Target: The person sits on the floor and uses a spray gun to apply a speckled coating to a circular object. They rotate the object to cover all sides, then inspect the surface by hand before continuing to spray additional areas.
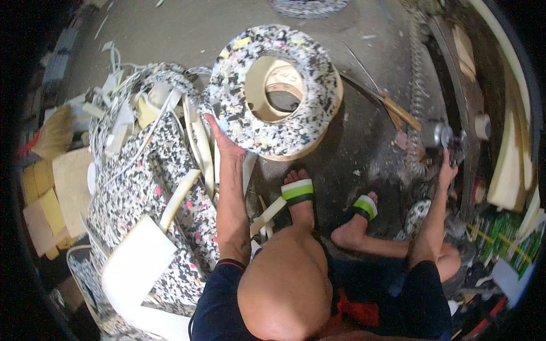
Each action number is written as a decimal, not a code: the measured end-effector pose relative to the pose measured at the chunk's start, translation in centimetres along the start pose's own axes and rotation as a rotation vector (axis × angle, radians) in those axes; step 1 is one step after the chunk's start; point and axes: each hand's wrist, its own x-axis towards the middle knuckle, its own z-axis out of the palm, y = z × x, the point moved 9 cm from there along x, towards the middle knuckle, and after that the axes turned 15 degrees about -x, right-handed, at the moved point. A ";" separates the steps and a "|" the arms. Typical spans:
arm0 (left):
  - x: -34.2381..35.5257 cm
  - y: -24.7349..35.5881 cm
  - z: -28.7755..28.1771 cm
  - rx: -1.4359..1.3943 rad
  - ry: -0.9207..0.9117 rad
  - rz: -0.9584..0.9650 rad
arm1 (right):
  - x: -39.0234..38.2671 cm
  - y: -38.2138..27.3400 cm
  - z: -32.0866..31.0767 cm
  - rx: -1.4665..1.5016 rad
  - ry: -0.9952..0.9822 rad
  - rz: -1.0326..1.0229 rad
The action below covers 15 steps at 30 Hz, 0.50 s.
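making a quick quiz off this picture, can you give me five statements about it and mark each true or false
1. The left hand is touching the speckled foam ring. True.
2. The speckled foam ring is solid across its middle. False: it is open in the middle.
3. A wooden handle lies to the right of the speckled foam ring. True.
4. Both hands are on the speckled foam ring. False: the right hand is well apart from it, at a silvery metal tool.
5. The sandal straps are plain red. False: the sandal straps show green, white and black.
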 end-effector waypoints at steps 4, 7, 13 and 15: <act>0.4 1.1 3.6 -0.207 -0.247 -0.104 | 0.7 2.2 -0.8 -0.451 0.087 0.203; 0.8 2.4 5.1 -0.265 -0.318 -0.106 | -0.4 -0.3 0.9 -0.182 0.010 -0.075; 1.4 3.0 7.4 -0.258 -0.476 -0.131 | -9.3 -7.2 -0.3 -0.066 -0.040 -0.259; 1.5 3.5 7.5 -0.206 -0.461 -0.064 | -13.6 -12.8 -1.3 0.060 -0.075 -0.425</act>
